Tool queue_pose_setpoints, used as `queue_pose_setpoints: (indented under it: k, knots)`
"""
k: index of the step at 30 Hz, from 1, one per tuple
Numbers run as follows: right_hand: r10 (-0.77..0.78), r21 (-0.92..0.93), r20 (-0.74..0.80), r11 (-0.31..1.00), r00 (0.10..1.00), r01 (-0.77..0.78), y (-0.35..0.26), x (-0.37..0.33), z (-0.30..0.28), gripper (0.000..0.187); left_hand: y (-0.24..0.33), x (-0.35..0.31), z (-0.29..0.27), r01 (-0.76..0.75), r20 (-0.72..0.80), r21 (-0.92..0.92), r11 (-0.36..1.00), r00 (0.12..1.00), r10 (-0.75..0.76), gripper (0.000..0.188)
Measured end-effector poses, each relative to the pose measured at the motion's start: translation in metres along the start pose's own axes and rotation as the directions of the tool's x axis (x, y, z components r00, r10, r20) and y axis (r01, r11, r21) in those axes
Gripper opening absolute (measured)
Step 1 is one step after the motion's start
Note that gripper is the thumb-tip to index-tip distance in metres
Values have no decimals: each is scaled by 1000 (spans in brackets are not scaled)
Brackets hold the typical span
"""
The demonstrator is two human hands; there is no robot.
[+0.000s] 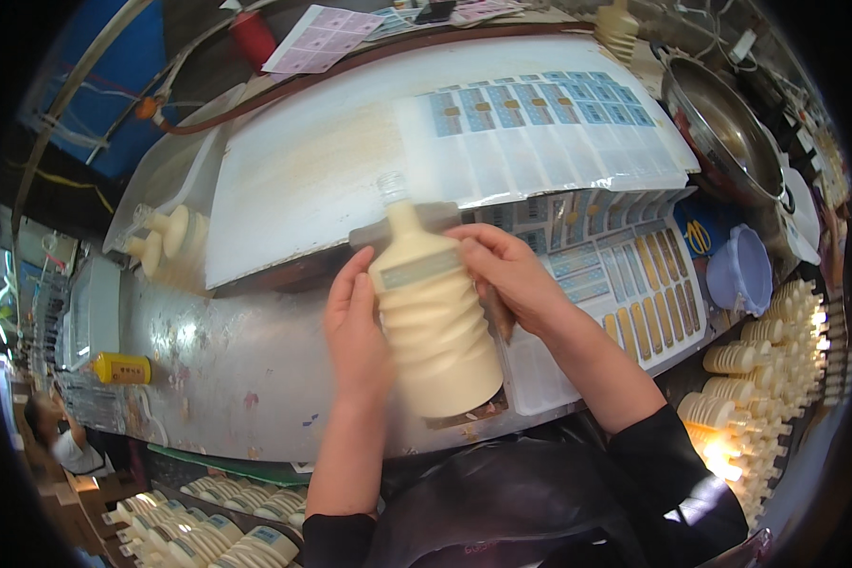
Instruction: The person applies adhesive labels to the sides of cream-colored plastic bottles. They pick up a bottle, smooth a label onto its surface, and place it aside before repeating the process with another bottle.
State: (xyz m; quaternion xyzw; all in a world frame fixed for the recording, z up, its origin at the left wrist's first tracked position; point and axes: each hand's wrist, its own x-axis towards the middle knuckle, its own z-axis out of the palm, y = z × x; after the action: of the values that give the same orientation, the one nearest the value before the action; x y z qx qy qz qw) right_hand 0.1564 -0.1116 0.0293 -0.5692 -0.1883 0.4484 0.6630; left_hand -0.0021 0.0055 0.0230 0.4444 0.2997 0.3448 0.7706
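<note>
A cream-coloured bottle [440, 346] with spiral ridges and a clear glass neck lies in front of me, its neck pointing away. Across its shoulder runs a greyish label strip [418, 271]. My left hand [355, 327] is closed against the bottle's left side, thumb and fingertips near the strip's left end. On the other side, my right hand [509, 276] grips the bottle's shoulder by the strip's right end. A brown flat piece [500, 317] shows under my right fingers; whether they hold it is unclear. Behind the bottle's neck is a dark grey-brown pad [373, 235].
Label sheets [511, 109] lie on the white board [303, 161], with more sheets [648, 293] at right. Beyond are a purple bucket [738, 272] and a metal pan [724, 123]. Two bottles [172, 237] and a yellow container [121, 368] are left. Many bottles [762, 379] stand lower right.
</note>
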Motion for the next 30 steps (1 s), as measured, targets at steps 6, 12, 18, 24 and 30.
queue_pose_setpoints:
  k: [6,12,18,24,30]
  knots:
    - [59,-9,84,998,995,-58,-5,-13,-9,41,-7,-7,-10,34,-22,-74,997,999,-35,29]
    - [-28,-123,33,992,999,31,-12,-12,1,40,-2,-10,-4,37,-24,-98,994,999,-40,29]
    - [-65,-168,20,983,998,68,-18,-11,11,34,0,-5,-4,-36,32,0,999,999,36,30]
    - [-95,-168,-6,981,995,93,-11,-7,10,30,-5,-1,2,-35,-16,148,988,999,37,31]
    - [-81,-144,-29,987,996,76,-12,-10,15,30,-2,-4,6,-40,-18,124,991,999,43,28]
